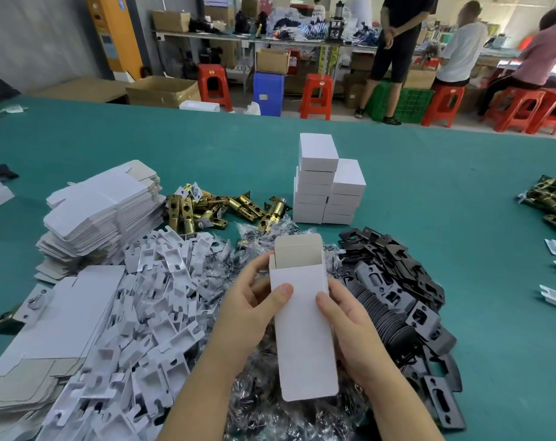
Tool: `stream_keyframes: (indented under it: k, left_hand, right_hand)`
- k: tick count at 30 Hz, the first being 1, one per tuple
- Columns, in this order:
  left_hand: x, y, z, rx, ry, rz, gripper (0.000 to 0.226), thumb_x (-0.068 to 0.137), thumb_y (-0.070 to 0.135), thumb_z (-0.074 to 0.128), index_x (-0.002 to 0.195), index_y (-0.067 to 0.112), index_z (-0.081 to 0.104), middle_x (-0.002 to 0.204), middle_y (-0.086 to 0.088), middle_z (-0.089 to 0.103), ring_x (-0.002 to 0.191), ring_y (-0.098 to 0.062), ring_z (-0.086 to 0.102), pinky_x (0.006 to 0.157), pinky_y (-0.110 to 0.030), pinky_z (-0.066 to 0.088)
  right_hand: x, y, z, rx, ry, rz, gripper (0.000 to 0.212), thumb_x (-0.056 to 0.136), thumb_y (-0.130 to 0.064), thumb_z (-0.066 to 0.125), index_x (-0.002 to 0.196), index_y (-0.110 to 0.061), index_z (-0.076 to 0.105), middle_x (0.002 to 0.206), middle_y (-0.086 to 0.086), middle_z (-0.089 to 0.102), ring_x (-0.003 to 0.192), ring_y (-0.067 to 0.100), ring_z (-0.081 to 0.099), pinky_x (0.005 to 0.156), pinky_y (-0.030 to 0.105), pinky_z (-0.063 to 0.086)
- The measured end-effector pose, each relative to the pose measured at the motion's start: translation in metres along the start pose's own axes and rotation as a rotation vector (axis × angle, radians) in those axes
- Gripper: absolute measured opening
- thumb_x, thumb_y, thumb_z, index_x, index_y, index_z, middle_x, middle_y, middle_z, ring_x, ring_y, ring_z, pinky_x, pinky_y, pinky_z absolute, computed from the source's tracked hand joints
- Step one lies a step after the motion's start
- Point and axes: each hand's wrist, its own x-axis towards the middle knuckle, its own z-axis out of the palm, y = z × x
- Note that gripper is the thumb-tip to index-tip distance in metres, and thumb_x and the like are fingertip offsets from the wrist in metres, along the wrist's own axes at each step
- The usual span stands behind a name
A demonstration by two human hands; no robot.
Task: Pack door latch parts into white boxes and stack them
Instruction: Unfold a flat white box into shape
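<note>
The open box (302,329) is plain white outside, grey-brown inside. It sits over a teal table cover (429,192), brass-gold latches (206,206), black plates (394,281), and white inserts (149,313). Red stools (316,95) stand behind.

The white box (303,329) hides the fingers of both hands behind it, and nothing inside its open top can be made out. Under it, the bagged parts (270,412) are too glary to identify. Far right of the box, brass latches (550,202) run off the frame edge.
</note>
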Motion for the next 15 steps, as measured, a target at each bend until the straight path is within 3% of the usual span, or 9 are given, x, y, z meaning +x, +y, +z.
stream_keyframes:
  k: [5,10,15]
  left_hand:
    - [0.0002,0.0014,-0.0025,0.073,-0.009,0.012,0.055,0.081,0.027,0.080,0.127,0.047,0.059,0.114,0.002,0.077,0.102,-0.021,0.074,0.075,-0.036,0.063]
    - [0.0003,0.0013,-0.0031,0.107,-0.038,0.008,0.063,0.075,0.037,0.083,0.128,0.054,0.055,0.115,0.001,0.076,0.103,-0.023,0.074,0.082,-0.046,0.063]
    - [0.0019,-0.0001,-0.0050,0.152,0.021,0.056,0.062,0.073,0.045,0.081,0.129,0.051,0.053,0.115,0.002,0.075,0.104,-0.022,0.072,0.084,-0.045,0.062]
  right_hand:
    - [-0.0013,-0.0036,-0.0061,-0.058,0.003,-0.109,0.065,0.086,-0.047,0.074,0.145,-0.052,0.046,0.128,-0.003,0.069,0.107,0.028,0.073,0.080,0.039,0.063]
    - [-0.0030,-0.0062,-0.0087,-0.014,-0.049,-0.079,0.052,0.089,-0.035,0.073,0.139,-0.039,0.059,0.128,0.003,0.071,0.110,0.025,0.072,0.080,0.034,0.061]
    - [-0.0028,-0.0060,-0.0087,0.036,-0.069,-0.044,0.046,0.090,-0.030,0.073,0.135,-0.030,0.061,0.124,0.009,0.072,0.105,0.024,0.073,0.077,0.032,0.061]
